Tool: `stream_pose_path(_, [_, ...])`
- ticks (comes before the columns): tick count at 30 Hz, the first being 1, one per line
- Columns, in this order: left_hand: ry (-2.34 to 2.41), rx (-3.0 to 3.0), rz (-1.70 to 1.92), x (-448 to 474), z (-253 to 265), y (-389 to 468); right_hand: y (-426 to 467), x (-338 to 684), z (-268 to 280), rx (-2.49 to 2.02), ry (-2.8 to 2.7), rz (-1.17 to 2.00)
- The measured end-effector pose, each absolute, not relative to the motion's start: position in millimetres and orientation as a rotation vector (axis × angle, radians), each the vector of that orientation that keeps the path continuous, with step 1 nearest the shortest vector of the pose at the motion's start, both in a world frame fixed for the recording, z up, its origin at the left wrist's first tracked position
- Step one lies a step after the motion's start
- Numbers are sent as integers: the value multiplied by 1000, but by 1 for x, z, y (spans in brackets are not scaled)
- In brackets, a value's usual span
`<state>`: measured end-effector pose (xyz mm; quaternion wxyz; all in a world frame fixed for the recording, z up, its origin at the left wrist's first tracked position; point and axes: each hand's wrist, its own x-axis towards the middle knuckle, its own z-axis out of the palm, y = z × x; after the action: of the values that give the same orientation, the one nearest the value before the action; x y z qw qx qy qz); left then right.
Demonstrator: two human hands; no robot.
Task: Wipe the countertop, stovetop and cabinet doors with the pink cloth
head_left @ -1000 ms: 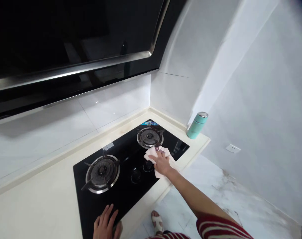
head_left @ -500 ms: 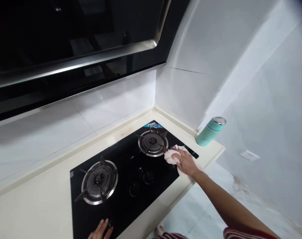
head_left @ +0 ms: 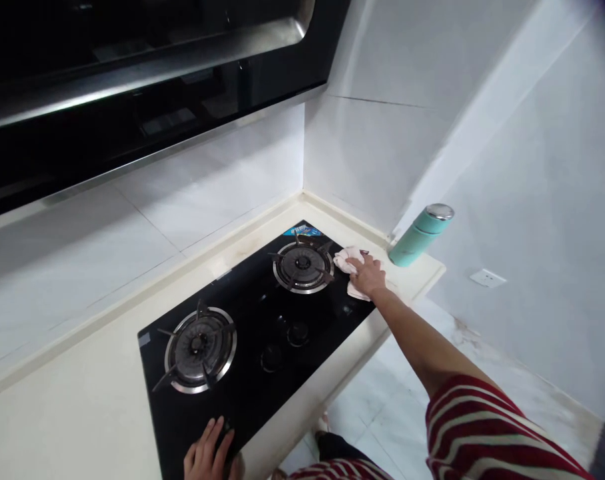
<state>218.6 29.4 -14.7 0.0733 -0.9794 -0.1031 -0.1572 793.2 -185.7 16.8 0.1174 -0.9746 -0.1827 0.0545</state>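
Note:
My right hand presses a crumpled pale pink cloth onto the right end of the black glass gas cooktop. The cloth lies beside the right burner, with part of it under my palm and fingers. My left hand rests at the cooktop's near left corner, fingers stretched out and nothing in them. Further off on the glass sits the left burner. Two dark control knobs stand between the burners toward the front edge.
A mint-green flask with a silver lid stands on the cream countertop, right of the cooktop. Above hangs a black range hood. A wall socket is at the right, and a tiled floor lies below the counter edge.
My right hand has slid the cloth away from me along the cooktop's right end, toward the back corner. My left hand stays on the glass. The view has tilted down slightly.

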Motion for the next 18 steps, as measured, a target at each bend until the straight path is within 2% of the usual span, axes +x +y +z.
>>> stream_pose_path(6, [-350,-2996,-454,225,-8,23,-197,701,21,-2863,-540,150])
stream_pose_path(13, [-406,-3058,-499,225,-8,18,-186,511,11,-2700,-782,137])
stream_pose_path(18, [-418,-3150,-496,225,-7,17,-172,387,7,-2498,-1036,316])
